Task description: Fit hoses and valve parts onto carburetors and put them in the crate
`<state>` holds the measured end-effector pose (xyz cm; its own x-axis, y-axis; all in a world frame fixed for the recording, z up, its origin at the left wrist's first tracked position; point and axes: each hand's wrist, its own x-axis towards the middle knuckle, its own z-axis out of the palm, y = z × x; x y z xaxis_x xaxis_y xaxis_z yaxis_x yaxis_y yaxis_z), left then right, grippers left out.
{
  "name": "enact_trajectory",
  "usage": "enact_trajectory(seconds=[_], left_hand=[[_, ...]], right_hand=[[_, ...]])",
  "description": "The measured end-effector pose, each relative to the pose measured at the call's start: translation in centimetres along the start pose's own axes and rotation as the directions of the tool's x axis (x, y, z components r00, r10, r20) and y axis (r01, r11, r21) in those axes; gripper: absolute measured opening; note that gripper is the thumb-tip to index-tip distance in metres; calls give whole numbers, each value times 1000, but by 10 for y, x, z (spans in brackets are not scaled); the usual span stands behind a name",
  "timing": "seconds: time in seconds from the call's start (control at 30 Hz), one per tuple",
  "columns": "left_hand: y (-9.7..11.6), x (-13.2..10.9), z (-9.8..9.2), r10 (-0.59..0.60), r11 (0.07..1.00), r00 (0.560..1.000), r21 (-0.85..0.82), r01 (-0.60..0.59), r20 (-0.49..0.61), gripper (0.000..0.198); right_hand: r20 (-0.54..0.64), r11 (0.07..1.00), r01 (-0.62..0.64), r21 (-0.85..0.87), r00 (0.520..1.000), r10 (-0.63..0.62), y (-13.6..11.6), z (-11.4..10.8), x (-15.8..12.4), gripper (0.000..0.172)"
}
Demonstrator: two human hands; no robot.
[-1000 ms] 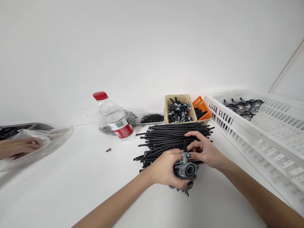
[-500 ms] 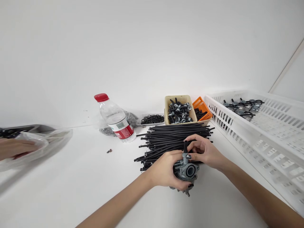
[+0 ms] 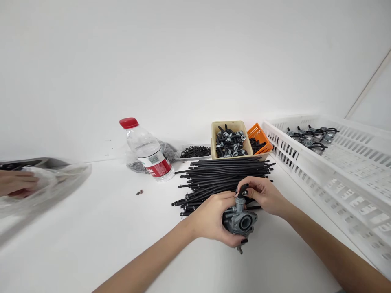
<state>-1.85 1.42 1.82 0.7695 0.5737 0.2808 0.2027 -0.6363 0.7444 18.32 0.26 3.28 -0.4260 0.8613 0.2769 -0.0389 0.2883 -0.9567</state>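
Observation:
My left hand is wrapped round a grey metal carburetor, held just above the white table. My right hand pinches a short black rubber piece on top of the carburetor, its fingers curled. Right behind both hands lies a pile of black rubber tubes.
A beige bin of black-and-silver screws, an orange basket and a tray of black rings stand at the back. A red-capped water bottle stands left of them. A white crate with finished carburetors fills the right. Another person's hand works a plastic bag at far left.
My right hand's fingers have closed down onto the black piece atop the carburetor, which now leans over. The other person's hand at left has shifted slightly.

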Motion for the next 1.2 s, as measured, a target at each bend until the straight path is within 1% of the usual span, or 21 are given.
enact_trajectory(seconds=[0.07,0.13,0.23,0.43,0.57,0.67,0.8,0.87,0.97,1.03,1.07,1.13,1.2], left_hand=[[0,0,0,-4,1000,1000,-12,4,-2,40],[1,0,0,-9,1000,1000,-12,9,1,39],[1,1,0,-15,1000,1000,-2,15,8,37],[-1,0,-1,-23,999,1000,-23,24,16,41],[0,0,-1,-34,999,999,-21,35,18,39],[0,0,0,-34,999,999,-8,34,10,38],[-2,0,1,-71,996,997,50,71,5,35],[-1,-1,2,-70,996,998,54,70,-1,34],[1,-3,3,-72,994,996,75,76,-53,37],[2,-3,3,-75,994,993,73,82,-87,45],[3,-3,3,-74,995,992,52,79,-101,52],[4,-2,2,-74,997,988,-28,71,-133,71],[4,-1,2,-100,986,979,-147,74,-178,84]], right_hand=[[15,1000,-5,11,1000,5,1,0,0,23],[25,999,-21,25,999,21,2,-1,0,26],[26,998,-44,44,999,43,3,-2,0,35],[69,997,-76,35,995,73,3,-5,-3,52],[86,997,-75,23,994,73,1,-7,-4,53],[84,997,-62,-35,994,65,0,-7,-4,48],[62,992,-39,-119,997,47,-1,-4,-3,34],[45,994,-52,-101,997,56,-2,-2,-3,26],[24,997,-30,-69,999,31,-6,1,-5,16],[18,996,24,-82,1000,-23,-8,1,-6,13],[17,993,55,-100,998,-54,-8,1,-7,11],[12,983,122,-140,993,-121,-9,1,-8,8],[-11,972,173,-159,984,-177,-10,1,-9,6]])
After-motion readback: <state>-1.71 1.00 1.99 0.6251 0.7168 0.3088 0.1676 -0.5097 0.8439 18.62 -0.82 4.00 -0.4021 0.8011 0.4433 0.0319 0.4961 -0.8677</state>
